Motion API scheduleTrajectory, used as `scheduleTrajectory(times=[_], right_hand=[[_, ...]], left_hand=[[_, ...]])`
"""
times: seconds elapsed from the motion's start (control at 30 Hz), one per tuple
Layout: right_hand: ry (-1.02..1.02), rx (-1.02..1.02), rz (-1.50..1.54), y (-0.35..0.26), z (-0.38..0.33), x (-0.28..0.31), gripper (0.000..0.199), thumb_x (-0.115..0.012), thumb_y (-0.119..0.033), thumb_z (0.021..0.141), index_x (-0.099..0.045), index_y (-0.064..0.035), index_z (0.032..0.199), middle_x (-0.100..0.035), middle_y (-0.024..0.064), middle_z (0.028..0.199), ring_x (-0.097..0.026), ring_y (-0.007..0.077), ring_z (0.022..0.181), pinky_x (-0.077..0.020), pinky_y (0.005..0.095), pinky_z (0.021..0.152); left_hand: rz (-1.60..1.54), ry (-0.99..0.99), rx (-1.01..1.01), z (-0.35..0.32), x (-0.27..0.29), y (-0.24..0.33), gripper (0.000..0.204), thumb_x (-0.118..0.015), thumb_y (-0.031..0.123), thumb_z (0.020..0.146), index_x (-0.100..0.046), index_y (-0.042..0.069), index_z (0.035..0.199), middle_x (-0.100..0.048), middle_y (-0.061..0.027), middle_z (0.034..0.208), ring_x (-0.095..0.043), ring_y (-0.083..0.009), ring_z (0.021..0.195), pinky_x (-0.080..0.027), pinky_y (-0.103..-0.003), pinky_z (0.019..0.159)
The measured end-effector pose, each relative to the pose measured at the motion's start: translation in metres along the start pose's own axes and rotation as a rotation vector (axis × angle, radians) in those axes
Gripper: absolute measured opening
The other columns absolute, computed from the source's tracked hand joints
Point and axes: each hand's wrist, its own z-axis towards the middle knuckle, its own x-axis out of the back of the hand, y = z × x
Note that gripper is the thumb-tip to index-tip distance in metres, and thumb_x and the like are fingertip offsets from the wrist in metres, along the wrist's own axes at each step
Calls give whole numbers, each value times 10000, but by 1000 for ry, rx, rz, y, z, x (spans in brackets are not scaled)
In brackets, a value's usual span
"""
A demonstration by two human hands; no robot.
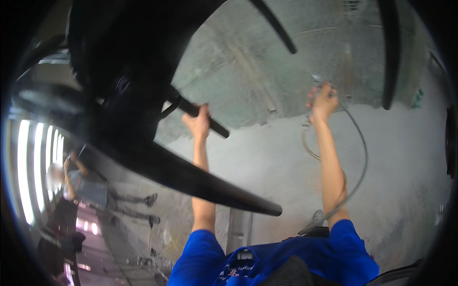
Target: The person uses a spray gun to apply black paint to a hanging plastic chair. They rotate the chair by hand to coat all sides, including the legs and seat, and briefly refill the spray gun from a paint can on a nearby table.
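Observation:
A large glossy black part [129, 95] with long tapered arms fills the upper left and looms close in front of me. My left hand [199, 123] is closed around a short black bar [218, 128] that sticks out from this part; the bar's tip pokes out past my fingers. Farther right, my right hand [325, 102] is closed around a small metal spray gun [317, 77], blurred and largely covered by my fingers. A dark hose [363, 143] loops from it down beside my forearm. Below the hand hangs a thinner yellowish hose [305, 140].
Two more black arms [391, 57] hang at the upper right. The pale dusty floor [267, 167] meets a greenish, stained surface [224, 66]. At the left, another person [90, 190] in grey stands with raised hands near bright tube lights [24, 167] and a shiny pinkish panel [88, 226].

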Motion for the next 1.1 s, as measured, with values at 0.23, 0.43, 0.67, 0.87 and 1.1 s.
scheduleTrajectory(times=[0.23,0.43,0.67,0.87,1.1], right_hand=[[-442,-267,147,-39,-125,26,336,-534,-409,1066,-559,-76,1031,-619,61,777,-610,149,627,-411,261,366],[-775,-585,382,-49,-171,-19,376,-544,-458,1058,-553,-83,1038,-616,68,764,-605,155,617,-378,284,363],[-612,-514,-177,41,-152,-46,354,-589,-449,1037,-598,-96,1016,-634,52,770,-600,131,598,-408,286,400],[-486,-278,-363,-36,-153,39,364,-578,-449,1041,-609,-88,1081,-628,39,775,-594,108,604,-409,251,386],[-842,-172,448,-165,-220,96,459,-410,-496,1100,-524,-52,1113,-483,6,810,-468,37,667,-395,155,321]], left_hand=[[52,-176,-38,6,23,-17,158,-717,10,814,-607,-17,924,-631,-73,756,-609,-153,711,-491,-320,711],[-99,-19,251,-24,173,-58,783,-575,157,980,-149,83,1633,-448,-235,1545,-467,-352,1408,-387,-447,1154],[82,274,269,-30,379,-57,707,-515,364,1025,-210,115,1613,-477,-210,1524,-485,-349,1381,-352,-513,1158],[12,168,425,-15,418,-108,812,-511,499,994,-172,139,1638,-415,-238,1568,-410,-398,1449,-317,-520,1186],[-344,179,737,4,357,-194,980,-517,640,936,-99,121,1655,-289,-283,1621,-307,-435,1503,-240,-557,1227]])
